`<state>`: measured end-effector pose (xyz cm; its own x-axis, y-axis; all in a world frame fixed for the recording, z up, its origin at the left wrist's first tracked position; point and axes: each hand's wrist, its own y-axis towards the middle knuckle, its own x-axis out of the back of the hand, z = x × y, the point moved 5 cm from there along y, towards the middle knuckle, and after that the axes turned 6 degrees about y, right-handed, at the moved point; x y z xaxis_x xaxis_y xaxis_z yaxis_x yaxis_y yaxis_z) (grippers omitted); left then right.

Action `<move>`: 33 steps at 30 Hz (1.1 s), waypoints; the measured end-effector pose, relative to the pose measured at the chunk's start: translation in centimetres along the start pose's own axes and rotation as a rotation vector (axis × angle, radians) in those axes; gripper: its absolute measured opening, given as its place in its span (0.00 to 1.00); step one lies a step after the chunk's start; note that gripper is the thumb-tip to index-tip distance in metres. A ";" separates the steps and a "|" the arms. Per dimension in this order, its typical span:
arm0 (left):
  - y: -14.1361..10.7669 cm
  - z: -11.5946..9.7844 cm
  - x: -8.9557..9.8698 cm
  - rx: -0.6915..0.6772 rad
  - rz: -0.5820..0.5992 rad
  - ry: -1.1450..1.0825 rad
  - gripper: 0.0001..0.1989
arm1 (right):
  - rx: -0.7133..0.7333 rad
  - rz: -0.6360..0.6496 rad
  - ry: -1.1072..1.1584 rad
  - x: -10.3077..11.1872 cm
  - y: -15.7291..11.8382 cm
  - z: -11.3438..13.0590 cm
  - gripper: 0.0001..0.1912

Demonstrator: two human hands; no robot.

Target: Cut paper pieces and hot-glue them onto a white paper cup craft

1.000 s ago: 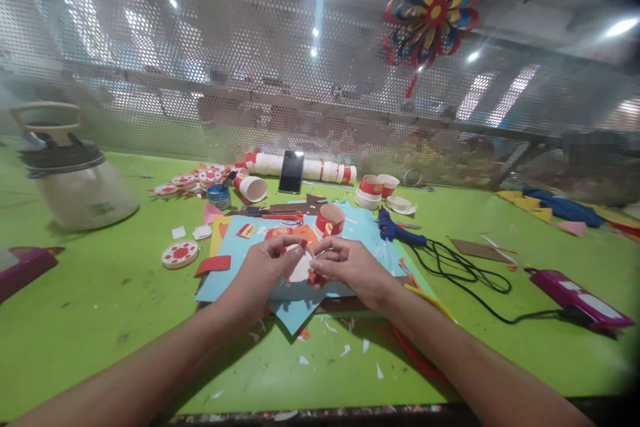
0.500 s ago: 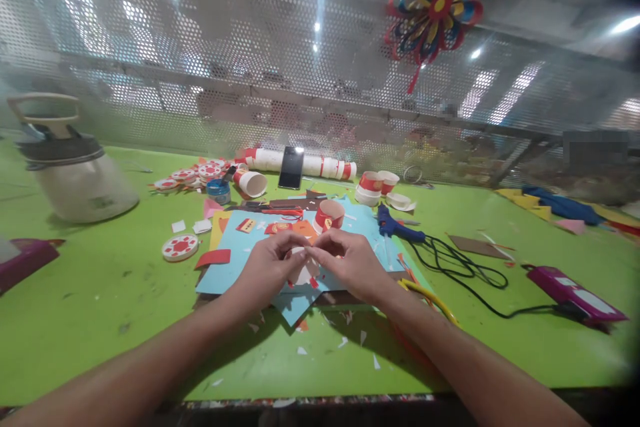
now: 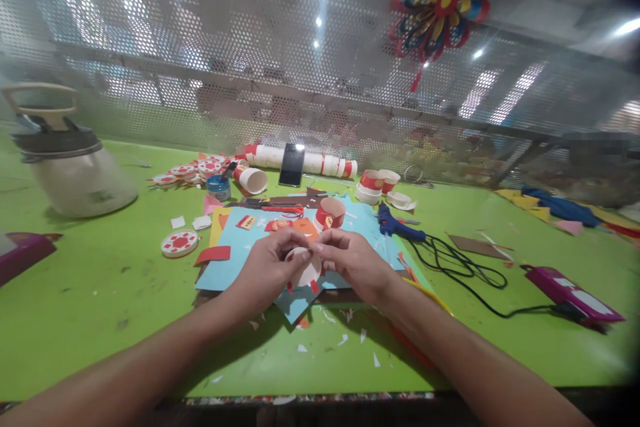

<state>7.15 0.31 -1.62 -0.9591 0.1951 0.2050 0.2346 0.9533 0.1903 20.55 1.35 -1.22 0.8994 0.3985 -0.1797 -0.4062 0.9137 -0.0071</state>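
Note:
Between my hands is a white paper disc [image 3: 305, 269] with small red tabs along its lower edge. My left hand [image 3: 278, 257] pinches the disc at its upper left, thumb on its face. The fingers of my right hand [image 3: 353, 260] are closed at its upper right rim; any small piece between those fingertips is too hidden to make out. Just behind my hands stands a cut red paper cup ring [image 3: 329, 213]. Light blue paper sheets [image 3: 220, 271] lie beneath, with red and orange scraps on them.
A blue glue gun [image 3: 400, 225] with a black cord lies to the right, near a purple power strip [image 3: 570, 293]. Left are a decorated white disc [image 3: 179, 243] and a large jug [image 3: 75, 170]. Behind stand a phone [image 3: 292, 164], paper cups [image 3: 371, 185] and a blue jar [image 3: 219, 187].
The white disc has turned to show more of its plain face. My right hand has shifted slightly, its fingers still at the disc's upper rim. The view has moved a little.

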 end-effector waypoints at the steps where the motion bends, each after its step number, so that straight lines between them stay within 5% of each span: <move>1: 0.0 0.0 0.0 0.008 0.001 -0.016 0.11 | -0.027 0.025 0.072 -0.1 0.0 -0.2 0.10; 23: -0.5 -0.3 -0.7 0.116 0.122 -0.196 0.21 | -0.234 0.156 0.281 -0.5 -0.6 -0.8 0.08; 33: -0.2 -0.1 -0.1 0.186 0.105 -0.140 0.22 | -0.099 0.048 0.148 0.7 0.1 -0.7 0.14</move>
<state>7.23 0.11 -1.53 -0.9466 0.3129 0.0773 0.3133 0.9496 -0.0078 21.02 1.62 -2.01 0.8482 0.4183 -0.3248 -0.4681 0.8790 -0.0905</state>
